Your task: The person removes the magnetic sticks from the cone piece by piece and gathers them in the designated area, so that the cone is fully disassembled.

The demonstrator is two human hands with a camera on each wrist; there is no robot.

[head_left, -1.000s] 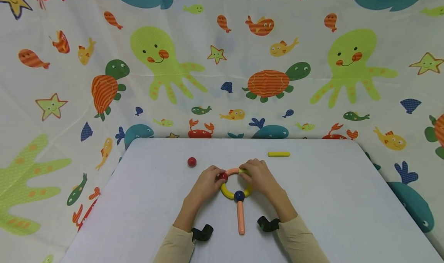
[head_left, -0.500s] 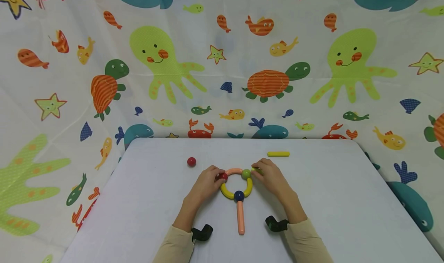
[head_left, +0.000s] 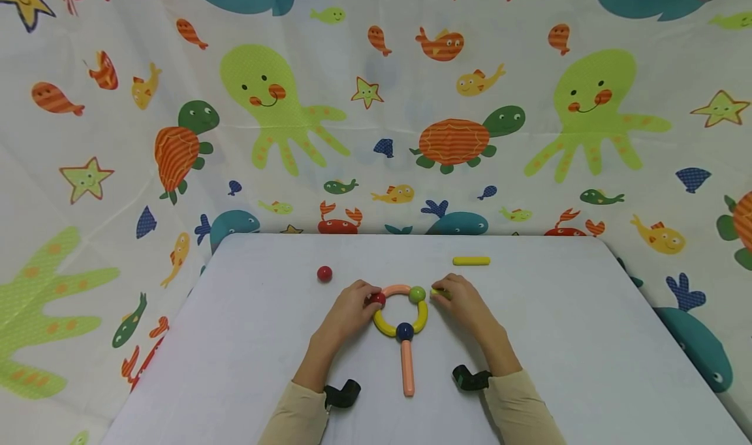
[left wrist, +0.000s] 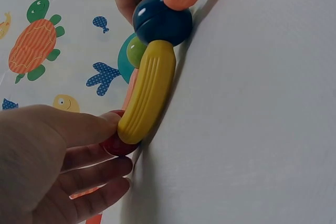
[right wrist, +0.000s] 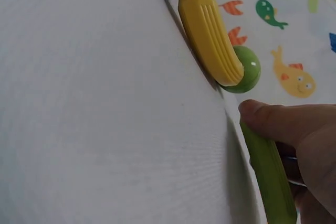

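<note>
On the white table lies a ring of toy building pieces: yellow curved sticks (head_left: 384, 326), a salmon curved stick (head_left: 396, 289), a green ball (head_left: 417, 294), a blue ball (head_left: 405, 331) and a red ball (head_left: 380, 299). A straight salmon stick (head_left: 408, 370) extends from the blue ball towards me. My left hand (head_left: 350, 309) pinches the red ball between thumb and fingers on the ring's left side. Just right of the green ball, my right hand (head_left: 465, 305) grips a green stick (right wrist: 270, 174), whose near end stands apart from that ball.
A loose red ball (head_left: 324, 274) lies at the back left, and a straight yellow stick (head_left: 471, 261) at the back right. Behind the table's far edge hangs a cloth (head_left: 376, 125) printed with sea animals. Black wrist cameras (head_left: 343, 394) sit at both sleeves.
My right hand has moved right, off the ring, with the green stick, uncovering the green ball. My left hand has stayed on the red ball.
</note>
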